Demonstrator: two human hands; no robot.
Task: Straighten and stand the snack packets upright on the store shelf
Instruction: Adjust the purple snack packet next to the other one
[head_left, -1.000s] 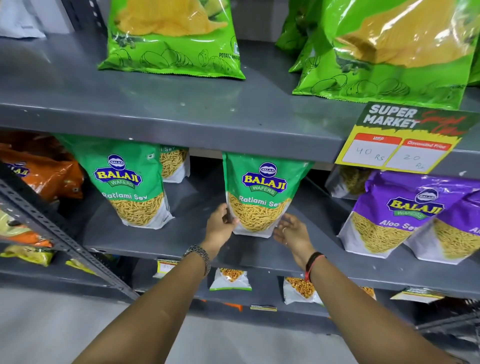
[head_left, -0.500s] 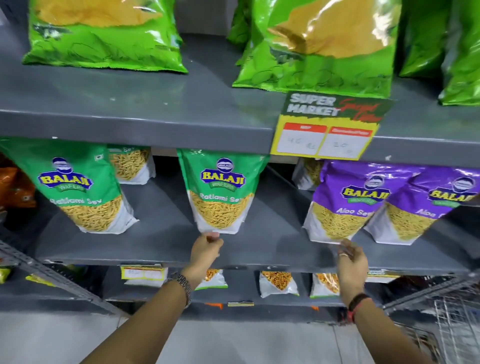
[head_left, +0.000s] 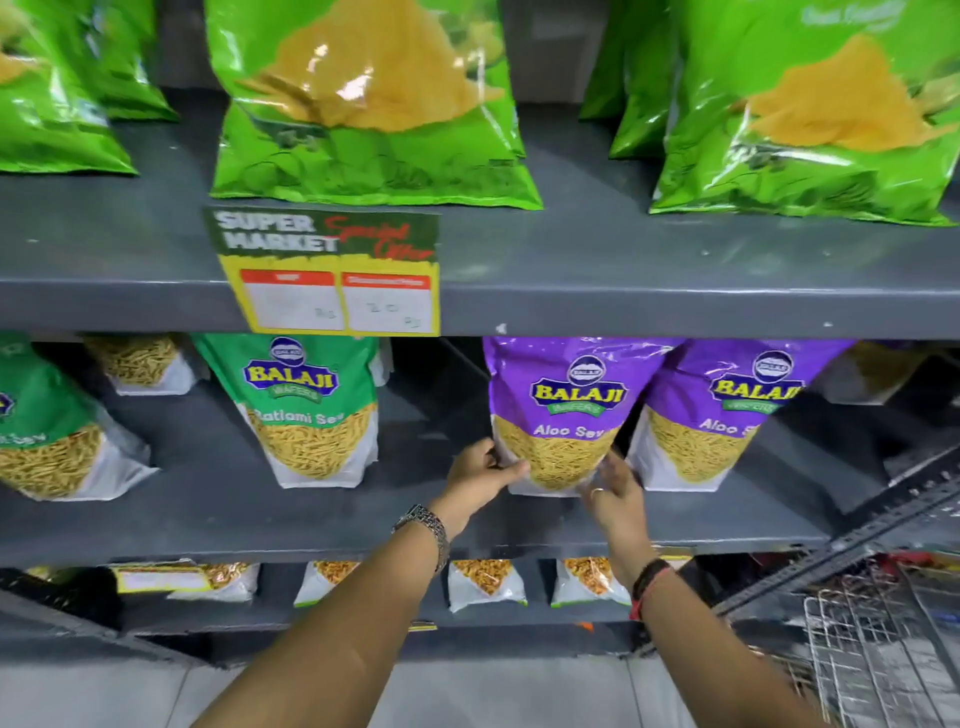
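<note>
I have my left hand (head_left: 483, 475) and right hand (head_left: 615, 486) clasping the lower corners of the purple Aloo Sev packet (head_left: 558, 415), which sits between my fingers on the middle shelf (head_left: 322, 519), gripped low so its base squares up.

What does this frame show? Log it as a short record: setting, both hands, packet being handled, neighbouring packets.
setting: grey store shelf, three tiers visible
left hand: on lower left edge of purple Aloo Sev packet
right hand: on its lower right edge
packet state: upright, base on shelf
right neighbour: second Aloo Sev packet, leaning, overlapped
left neighbour: green Ratlami Sev packet, upright, apart
above: price tag
</note>
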